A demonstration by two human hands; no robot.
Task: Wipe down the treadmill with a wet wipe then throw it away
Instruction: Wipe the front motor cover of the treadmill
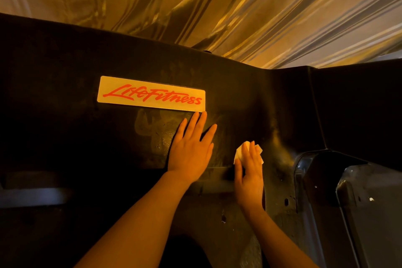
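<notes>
The treadmill's black front hood fills the middle of the view and carries a white label with red LifeFitness lettering. My left hand lies flat on the hood just below the label's right end, fingers straight and spread. To its right, my right hand presses a small white wet wipe against the hood with straight fingers; the wipe shows above and beside the fingertips. A damp streaked patch lies left of my left hand.
A shiny striped curtain hangs behind the treadmill. At the right, the hood rises into a black side panel and a grey upright base. A dark ledge runs along the lower left.
</notes>
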